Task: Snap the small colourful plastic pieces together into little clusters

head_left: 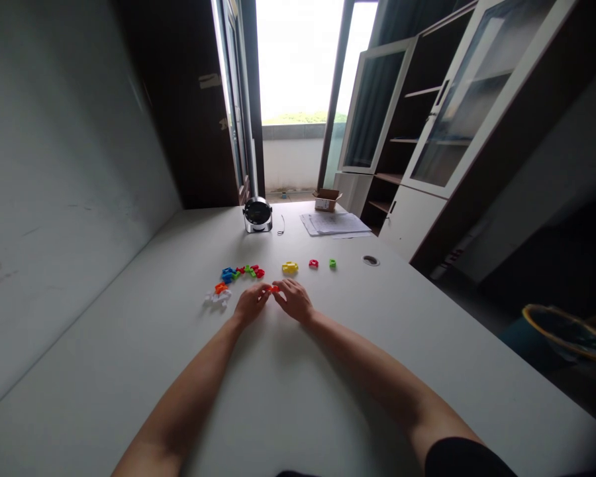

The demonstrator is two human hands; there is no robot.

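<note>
We are looking along a long white bench point(288, 404), with a glass-fronted cabinet point(469, 112) well ahead and to the right of the hands, and a bright open doorway point(298, 66) straight ahead of them; a wicker basket point(569, 333) sits low, off the bench, far to the right of the hands; on the bench, well ahead of the hands, we find a small desk fan point(257, 215), a cardboard box point(326, 200) and a loose stack of papers point(335, 224); nearer, just ahead of the hands, lies a row of plastic pieces: a blue, green and red cluster point(242, 272) ahead and to the left, then a yellow piece point(290, 267), a red piece point(313, 264) and a green piece point(332, 264) running off to the right; an orange piece point(221, 287) and a white piece point(217, 299) lie just left of the left hand point(251, 303); that hand and the right hand point(294, 299) are both curled inward, their fingertips meeting at a small red plastic piece point(273, 289), which sits between them; we cannot tell how firmly either hand grips it; we judge that a slack pinch could drop it, and a careless sweep of the left hand could scatter the nearby orange and white pieces.
</note>
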